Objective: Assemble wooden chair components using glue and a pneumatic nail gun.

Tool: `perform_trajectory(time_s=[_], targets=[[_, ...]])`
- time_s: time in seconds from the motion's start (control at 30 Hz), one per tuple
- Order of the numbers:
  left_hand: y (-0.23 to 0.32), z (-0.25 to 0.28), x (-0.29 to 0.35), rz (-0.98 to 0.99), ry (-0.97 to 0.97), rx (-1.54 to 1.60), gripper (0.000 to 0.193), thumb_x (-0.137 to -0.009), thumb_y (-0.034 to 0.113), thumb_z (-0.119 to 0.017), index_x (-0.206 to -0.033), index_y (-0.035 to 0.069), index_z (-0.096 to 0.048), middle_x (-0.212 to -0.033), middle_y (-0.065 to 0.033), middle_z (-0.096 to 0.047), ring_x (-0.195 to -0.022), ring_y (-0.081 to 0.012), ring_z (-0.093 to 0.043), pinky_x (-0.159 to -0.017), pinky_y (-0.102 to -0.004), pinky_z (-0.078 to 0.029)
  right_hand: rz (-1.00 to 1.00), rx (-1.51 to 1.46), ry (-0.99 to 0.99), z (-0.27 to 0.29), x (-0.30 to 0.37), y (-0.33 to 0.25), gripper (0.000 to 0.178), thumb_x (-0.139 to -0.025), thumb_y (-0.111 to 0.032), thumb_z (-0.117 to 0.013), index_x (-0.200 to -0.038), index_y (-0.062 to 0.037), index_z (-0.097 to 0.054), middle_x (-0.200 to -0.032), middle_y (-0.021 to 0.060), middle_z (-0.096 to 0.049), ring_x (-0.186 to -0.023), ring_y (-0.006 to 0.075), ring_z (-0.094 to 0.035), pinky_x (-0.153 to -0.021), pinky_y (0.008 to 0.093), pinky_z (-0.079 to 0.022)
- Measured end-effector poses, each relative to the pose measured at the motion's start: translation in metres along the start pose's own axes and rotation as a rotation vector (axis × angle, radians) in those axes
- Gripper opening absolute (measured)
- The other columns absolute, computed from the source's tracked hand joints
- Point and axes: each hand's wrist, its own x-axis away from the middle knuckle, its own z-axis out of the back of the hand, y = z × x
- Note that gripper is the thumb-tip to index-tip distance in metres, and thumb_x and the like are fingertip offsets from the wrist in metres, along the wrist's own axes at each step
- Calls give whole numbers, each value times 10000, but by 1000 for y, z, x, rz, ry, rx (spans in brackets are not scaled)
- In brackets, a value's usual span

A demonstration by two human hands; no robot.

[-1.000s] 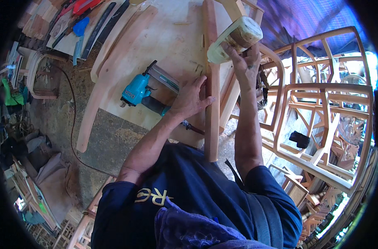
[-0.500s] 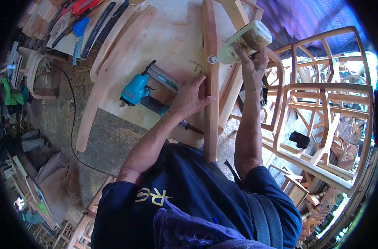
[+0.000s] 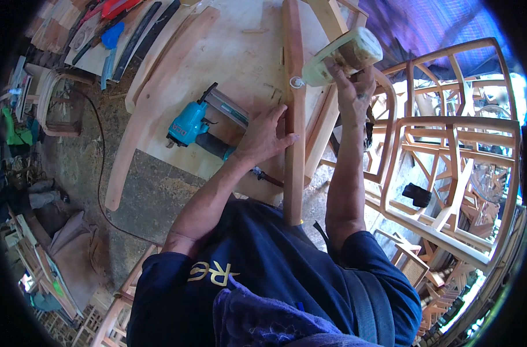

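My right hand is closed around a translucent plastic glue bottle with brownish smears. The bottle lies tilted, its lower left end close to a white ring of glue on the face of a wooden rail. That rail runs from the far edge of the bench towards my body. My left hand grips the rail's left side, the thumb on its face and some fingers hidden. Left of that hand, a teal nail gun lies on its side on the light board.
Curved wooden pieces lie along the board's left side. A dark hose crosses the floor at left. Wooden chair frames are stacked close by my right arm. At the far left are a red object and a blue one.
The glue bottle and my right hand have shifted very slightly to the right. My left hand and the wooden rail look unchanged.
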Motion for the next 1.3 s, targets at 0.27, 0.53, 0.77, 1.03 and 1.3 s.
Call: perform_trajectory(time_s=[0.27, 0.53, 0.77, 1.03, 1.3], targets=[[1, -2, -3, -18, 11, -69, 810, -826, 389, -772, -1398, -89, -452, -1285, -258, -609, -1197, -399, -592, -1071, -476, -424, 47, -17, -14, -3, 2, 14, 519, -823, -29, -819, -1274, 10, -566, -1152, 101, -702, -1032, 188, -684, -921, 333, -552], [-2, -4, -1, -12, 42, -58, 815, -833, 409, -762, -1403, -86, -457, -1285, -250, -611, -1206, -396, -585, -1080, -478, -412, 29, 10, -49, -8, -1, 1, 540, -817, -46, -832, -1281, 11, -563, -1170, 100, -695, -1041, 175, -675, -923, 326, -551], [-16, -10, -1, -28, 45, -67, 839, -835, 476, -780, -1400, -64, -474, -1249, -224, -662, -1164, -367, -632, -1064, -457, -437, -39, 38, 15, 9, -1, 3, 514, -823, -48, -821, -1271, 3, -575, -1139, 97, -701, -1030, 177, -676, -914, 328, -546], [-4, -4, -2, 31, 10, -32, 820, -833, 426, -774, -1401, -79, -467, -1270, -252, -621, -1196, -415, -591, -1056, -465, -452, -9, 30, 22, 10, -8, 14, 500, -821, -64, -834, -1258, -10, -595, -1148, 95, -702, -1031, 170, -673, -930, 331, -539], [15, -11, -17, 228, -56, -309, 1045, -740, 618, -783, -1406, -112, -440, -1220, -267, -660, -1150, -389, -644, -1035, -465, -467, -108, -167, 141, 23, 1, 18, 430, -851, -130, -826, -1218, -14, -636, -1136, 70, -700, -954, 155, -677, -869, 317, -548]])
